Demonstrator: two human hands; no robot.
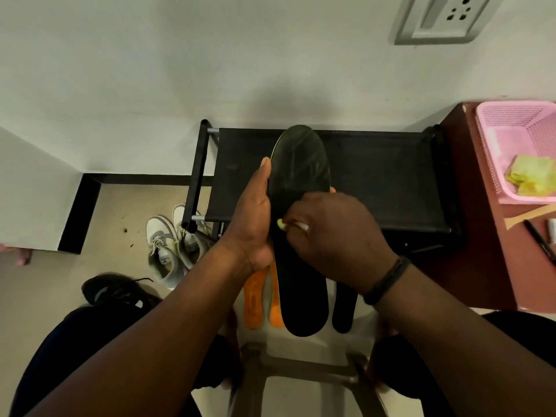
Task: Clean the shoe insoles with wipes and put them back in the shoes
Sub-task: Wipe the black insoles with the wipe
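My left hand (254, 218) grips a long black insole (301, 176) by its left edge, holding it upright over a black shoe rack (376, 176). My right hand (334, 233) pinches a small yellow-green wipe (280, 224) against the insole's middle. Below the hands lie two orange insoles (255, 299) and another black insole (343, 311) on a white stool (316, 341). A pair of white sneakers (171, 245) stands on the floor to the left, with a black shoe (120, 291) nearer to me.
A pink basket (517, 130) holding crumpled yellow wipes (532, 176) sits on a dark red table (481, 236) at the right, beside a black pen (538, 239). A wall socket (442, 16) is at the top right. My knees flank the stool.
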